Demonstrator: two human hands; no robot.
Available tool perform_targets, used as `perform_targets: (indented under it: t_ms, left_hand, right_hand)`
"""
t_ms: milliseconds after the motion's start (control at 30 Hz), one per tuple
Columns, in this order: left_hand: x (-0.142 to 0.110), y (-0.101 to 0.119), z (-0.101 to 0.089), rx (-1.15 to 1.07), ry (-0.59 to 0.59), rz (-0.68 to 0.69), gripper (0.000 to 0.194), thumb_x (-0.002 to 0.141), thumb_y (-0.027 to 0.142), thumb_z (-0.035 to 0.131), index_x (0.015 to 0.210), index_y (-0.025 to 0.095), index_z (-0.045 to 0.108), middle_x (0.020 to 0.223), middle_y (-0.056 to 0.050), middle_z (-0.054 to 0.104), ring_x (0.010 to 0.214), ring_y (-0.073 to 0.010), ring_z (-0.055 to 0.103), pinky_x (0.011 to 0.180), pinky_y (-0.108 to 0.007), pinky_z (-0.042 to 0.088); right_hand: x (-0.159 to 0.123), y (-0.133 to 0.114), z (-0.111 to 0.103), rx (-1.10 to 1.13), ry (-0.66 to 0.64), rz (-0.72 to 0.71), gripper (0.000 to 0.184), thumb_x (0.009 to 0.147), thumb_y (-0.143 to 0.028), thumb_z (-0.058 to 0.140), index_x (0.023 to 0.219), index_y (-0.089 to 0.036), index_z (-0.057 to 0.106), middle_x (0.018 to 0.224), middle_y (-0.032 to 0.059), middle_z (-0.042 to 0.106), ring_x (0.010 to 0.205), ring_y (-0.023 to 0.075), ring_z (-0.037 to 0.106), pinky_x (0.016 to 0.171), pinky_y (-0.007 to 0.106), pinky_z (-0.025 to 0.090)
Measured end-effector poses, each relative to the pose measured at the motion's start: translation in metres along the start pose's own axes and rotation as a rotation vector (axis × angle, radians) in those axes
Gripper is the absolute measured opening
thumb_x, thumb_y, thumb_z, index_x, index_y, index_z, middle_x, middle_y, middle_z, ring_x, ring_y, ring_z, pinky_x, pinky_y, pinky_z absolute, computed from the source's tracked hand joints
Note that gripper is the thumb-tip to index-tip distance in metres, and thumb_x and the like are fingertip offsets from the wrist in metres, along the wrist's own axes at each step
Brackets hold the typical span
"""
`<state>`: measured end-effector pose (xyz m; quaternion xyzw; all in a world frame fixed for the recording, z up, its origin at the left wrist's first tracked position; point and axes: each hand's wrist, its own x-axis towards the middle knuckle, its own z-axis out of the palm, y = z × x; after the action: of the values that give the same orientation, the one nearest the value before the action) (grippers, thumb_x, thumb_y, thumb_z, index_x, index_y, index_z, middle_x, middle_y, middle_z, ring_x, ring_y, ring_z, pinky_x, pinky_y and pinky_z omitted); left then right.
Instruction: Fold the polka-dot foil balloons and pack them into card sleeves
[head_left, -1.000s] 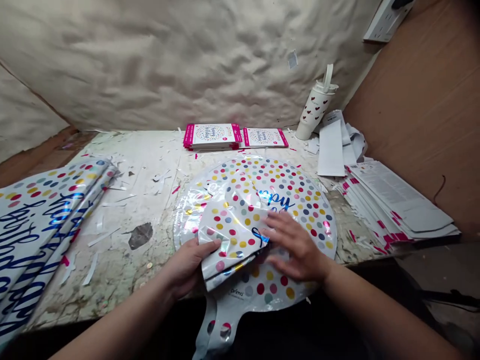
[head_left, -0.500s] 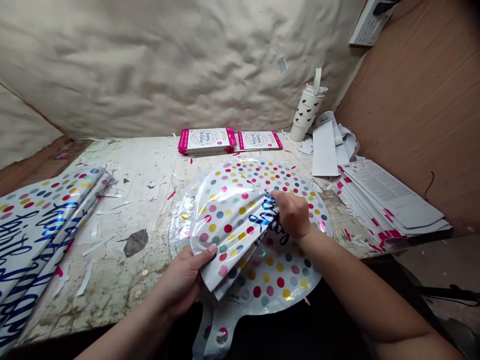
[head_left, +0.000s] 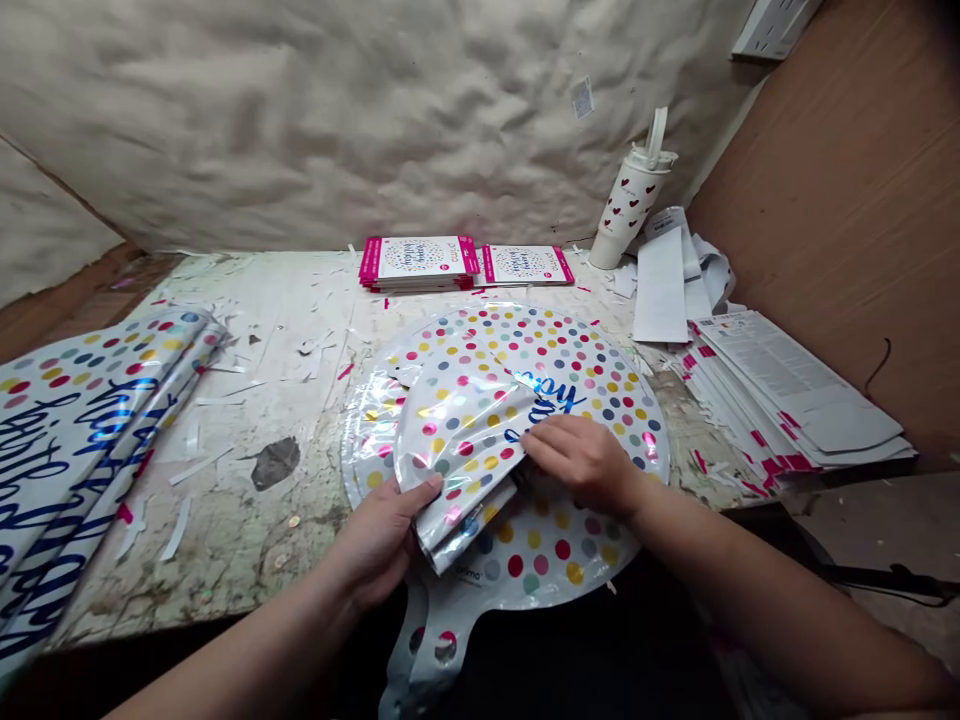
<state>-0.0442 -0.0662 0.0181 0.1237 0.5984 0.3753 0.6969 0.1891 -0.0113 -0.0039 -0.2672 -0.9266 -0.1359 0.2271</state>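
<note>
From the head camera, a round white foil balloon [head_left: 581,365] printed with multicoloured polka dots and blue lettering lay flat near the middle of a scarred, white-painted workbench [head_left: 225,540]. Its tail-like tab [head_left: 424,650] hung over the near edge. The balloon's left part was folded over into a half-round flap. The left hand [head_left: 379,545] held the flap's near side, with the fingers together beneath it and the thumb on top, clamped on the foil. The right hand [head_left: 581,462] lay on the fold, its fingers together and pressing down without gripping. To the left lay a pile of folded dotted foil balloons [head_left: 82,440]. At the far edge sat two stacks of pink-edged printed packets [head_left: 416,262], beside a white heart-patterned tumbler with a straw [head_left: 628,200]. To the right lay a stack of white-and-pink printed cards [head_left: 795,400].
</note>
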Motion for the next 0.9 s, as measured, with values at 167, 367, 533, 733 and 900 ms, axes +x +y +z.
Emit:
perform_targets:
  t_ms: [167, 367, 533, 733, 900]
  left_hand:
    - [0.002, 0.002, -0.006, 0.086, 0.021, 0.051, 0.023, 0.08, 0.003, 0.054, 0.102, 0.01, 0.055, 0.083, -0.012, 0.07, 0.067, -0.023, 0.068, 0.057, -0.034, 0.058]
    - [0.001, -0.004, -0.003, 0.067, -0.012, 0.078, 0.025, 0.078, 0.004, 0.056, 0.102, 0.012, 0.055, 0.091, -0.013, 0.068, 0.076, -0.0253, 0.068, 0.061, -0.035, 0.057]
    - [-0.008, -0.004, -0.001, 0.054, -0.013, 0.061, 0.028, 0.076, 0.004, 0.057, 0.102, 0.013, 0.055, 0.095, -0.012, 0.066, 0.075, -0.0221, 0.066, 0.063, -0.034, 0.055]
    - [0.013, 0.032, -0.02, 0.155, 0.289, 0.576, 0.042, 0.068, 0.017, 0.069, 0.105, 0.023, 0.052, 0.096, 0.001, 0.058, 0.076, -0.0107, 0.058, 0.056, -0.017, 0.046]
    - [0.063, 0.095, -0.015, 0.213, 0.179, 0.541, 0.025, 0.075, 0.024, 0.062, 0.096, 0.017, 0.052, 0.081, -0.002, 0.061, 0.07, -0.0117, 0.06, 0.063, -0.021, 0.048]
  right_hand:
    - [-0.013, 0.021, 0.007, -0.099, -0.2, 0.225, 0.025, 0.083, -0.005, 0.041, 0.077, -0.013, 0.064, 0.073, 0.0087, 0.064, 0.069, 0.0179, 0.058, 0.059, 0.029, 0.047]
    - [-0.003, -0.017, 0.005, 0.188, -0.159, 0.033, 0.047, 0.076, -0.018, 0.051, 0.121, -0.006, 0.051, 0.124, 0.0161, 0.054, 0.115, 0.0274, 0.048, 0.096, 0.043, 0.041]
    - [0.0, -0.041, 0.024, 0.032, 0.093, 0.02, 0.029, 0.081, -0.007, 0.048, 0.107, -0.005, 0.061, 0.105, 0.0152, 0.066, 0.097, 0.0253, 0.062, 0.082, 0.038, 0.053]
    - [-0.006, -0.037, 0.028, 0.04, 0.087, -0.095, 0.023, 0.085, -0.007, 0.048, 0.103, -0.008, 0.063, 0.102, 0.0117, 0.068, 0.095, 0.0217, 0.064, 0.08, 0.034, 0.055]
    - [-0.007, -0.036, 0.025, 0.085, 0.055, -0.084, 0.024, 0.086, -0.007, 0.047, 0.104, -0.008, 0.063, 0.104, 0.0112, 0.067, 0.097, 0.0211, 0.063, 0.082, 0.034, 0.055]
